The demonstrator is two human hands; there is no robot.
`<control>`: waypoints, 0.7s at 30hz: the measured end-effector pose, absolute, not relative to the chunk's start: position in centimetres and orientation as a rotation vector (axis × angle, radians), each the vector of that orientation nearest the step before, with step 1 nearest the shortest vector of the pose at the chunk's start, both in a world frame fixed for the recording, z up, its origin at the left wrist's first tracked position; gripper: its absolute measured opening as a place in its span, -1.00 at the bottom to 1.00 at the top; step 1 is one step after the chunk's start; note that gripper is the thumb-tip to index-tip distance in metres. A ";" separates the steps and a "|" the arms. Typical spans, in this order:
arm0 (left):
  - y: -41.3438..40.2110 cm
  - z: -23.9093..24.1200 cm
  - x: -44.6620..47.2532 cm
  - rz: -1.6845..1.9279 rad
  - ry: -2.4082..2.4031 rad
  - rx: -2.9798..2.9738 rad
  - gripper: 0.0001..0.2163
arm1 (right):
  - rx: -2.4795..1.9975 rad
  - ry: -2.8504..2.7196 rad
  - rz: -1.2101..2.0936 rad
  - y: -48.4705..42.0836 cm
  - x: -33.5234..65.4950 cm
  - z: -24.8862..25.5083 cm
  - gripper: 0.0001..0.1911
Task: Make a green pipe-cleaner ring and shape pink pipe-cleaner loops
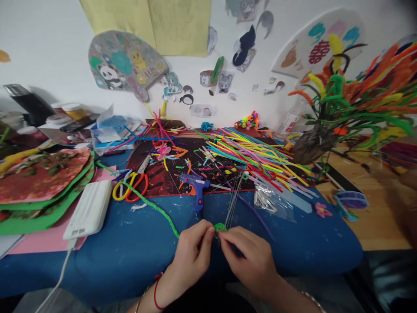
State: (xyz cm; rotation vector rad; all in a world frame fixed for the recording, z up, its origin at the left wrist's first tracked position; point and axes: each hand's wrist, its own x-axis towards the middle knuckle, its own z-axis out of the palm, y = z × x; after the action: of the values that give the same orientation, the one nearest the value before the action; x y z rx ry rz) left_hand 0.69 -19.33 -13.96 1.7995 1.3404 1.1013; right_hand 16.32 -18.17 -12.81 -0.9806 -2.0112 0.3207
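My left hand [192, 252] and my right hand [249, 256] meet at the near edge of the blue table [130, 243]. Both pinch a small coiled green pipe cleaner [220, 228] between their fingertips. Its long green tail [153, 204] runs away to the left across the table towards the scissors. Thin wires [233, 204] rise from just behind the coil. A red string circles my left wrist.
A blue glue gun [195, 184] lies just beyond my hands. Scissors with yellow and red handles [130, 184] and a white power bank [89, 208] are at left. Several loose coloured pipe cleaners [257, 156] cover a dark mat. A pipe-cleaner bouquet [352, 100] stands right.
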 end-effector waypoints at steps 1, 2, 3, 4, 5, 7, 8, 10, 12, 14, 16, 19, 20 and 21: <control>-19.4 -13.8 0.5 1.080 1.290 1.823 -0.74 | -1.024 -1.946 0.558 -17.7 16.6 -13.1 -0.82; -19.5 -13.6 0.3 1.046 1.229 1.854 -0.74 | -1.067 -1.893 0.809 -17.2 17.0 -13.3 -0.83; -19.5 -13.4 0.1 0.998 1.163 1.891 -0.74 | -1.099 -1.851 1.065 -16.6 17.4 -13.3 -0.86; -19.5 -13.2 -0.1 0.946 1.102 1.930 -0.74 | -1.108 -1.810 1.309 -16.0 17.8 -13.1 -0.88; -19.5 -12.9 -0.3 0.891 1.043 1.974 -0.74 | -1.107 -1.785 1.502 -15.4 18.2 -12.8 -0.89; -19.4 -12.3 -0.6 0.786 0.941 2.081 -0.74 | -1.065 -1.826 1.728 -14.2 18.9 -11.7 -0.89; -19.3 -12.0 -0.8 0.738 0.902 2.145 -0.75 | -1.036 -1.903 1.755 -13.7 19.2 -11.0 -0.90; -19.1 -11.3 -1.0 0.646 0.840 2.275 -0.79 | -0.979 -2.102 1.710 -12.7 19.7 -9.5 -0.90; -18.9 -10.7 -1.2 0.559 0.808 2.377 -0.80 | -0.941 -2.282 1.653 -12.0 20.1 -8.2 -0.89; -18.8 -10.2 -1.3 0.475 0.791 2.447 -0.76 | -0.920 -2.417 1.634 -11.3 20.1 -7.1 -0.88; -18.7 -10.1 -1.2 0.409 0.803 2.507 -0.77 | -0.934 -2.530 1.605 -11.0 19.9 -6.4 -0.87; -18.6 -10.7 -0.6 0.373 0.924 2.564 -0.78 | -1.062 -2.741 1.214 -11.4 18.7 -5.9 -0.86; -18.5 -11.0 -0.3 0.388 0.989 2.551 -0.79 | -1.120 -2.801 0.954 -12.0 18.1 -5.9 -0.85; -18.5 -11.4 -0.1 0.424 1.061 2.518 -0.79 | -1.165 -2.831 0.644 -12.7 17.6 -5.8 -0.83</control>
State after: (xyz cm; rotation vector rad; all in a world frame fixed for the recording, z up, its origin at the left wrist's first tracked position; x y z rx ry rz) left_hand -0.09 -18.48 -11.39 2.5178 1.0606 0.4236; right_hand 17.56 -12.68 -5.85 -1.1648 -2.8314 0.6437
